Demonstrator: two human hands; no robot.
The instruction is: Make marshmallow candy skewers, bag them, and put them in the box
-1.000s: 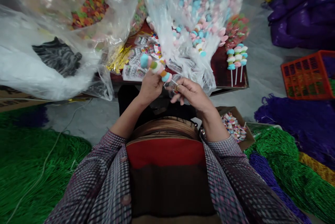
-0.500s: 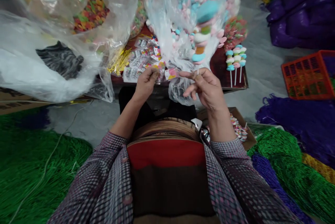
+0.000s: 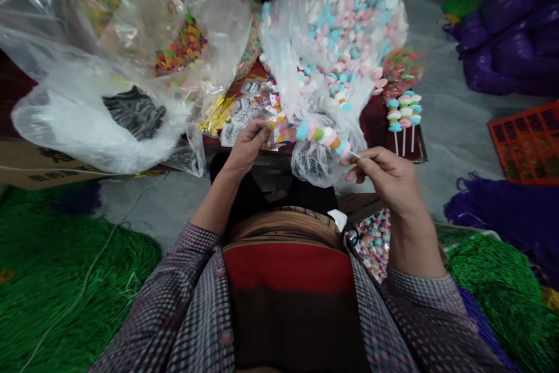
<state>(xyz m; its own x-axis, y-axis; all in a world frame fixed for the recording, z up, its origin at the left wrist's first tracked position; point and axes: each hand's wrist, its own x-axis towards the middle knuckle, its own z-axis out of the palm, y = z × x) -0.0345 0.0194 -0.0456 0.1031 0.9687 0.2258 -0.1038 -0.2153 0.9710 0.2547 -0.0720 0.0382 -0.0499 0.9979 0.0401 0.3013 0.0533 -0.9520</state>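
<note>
Clock set round the person, twelve straight ahead. Eight o'clock, floor: heap of green strands (image 3: 65,286). Nine: cardboard carton (image 3: 26,163), dark print on its side, contents hidden. Ten, on the desk (image 3: 375,123): whitish plastic bag (image 3: 74,128) with a dark, ridged item (image 3: 133,111) showing in it. Half past ten: big clear bag (image 3: 220,6) of red, orange and green gummies (image 3: 179,44). Nearer in, gold strips (image 3: 217,115) next to a spread of printed packets (image 3: 242,108).

Left hand (image 3: 251,143) just left of centre, thumb and finger pinching a small packet (image 3: 279,127). Candy skewer (image 3: 323,135) in the air near the middle, over the desk's near edge, blue end towards the packet; whether it has entered, I cannot tell. Right hand (image 3: 384,172), towards three, has its grip closed on the stick.

One o'clock: clear bag (image 3: 288,18) bulging with pink, blue and white marshmallows (image 3: 353,0). Four: box (image 3: 364,204) of wrapped sweets (image 3: 373,239), partly behind the right forearm. Two: three more skewers (image 3: 404,111) lying side by side. Three: orange mesh crate (image 3: 524,146), contents unclear.
</note>
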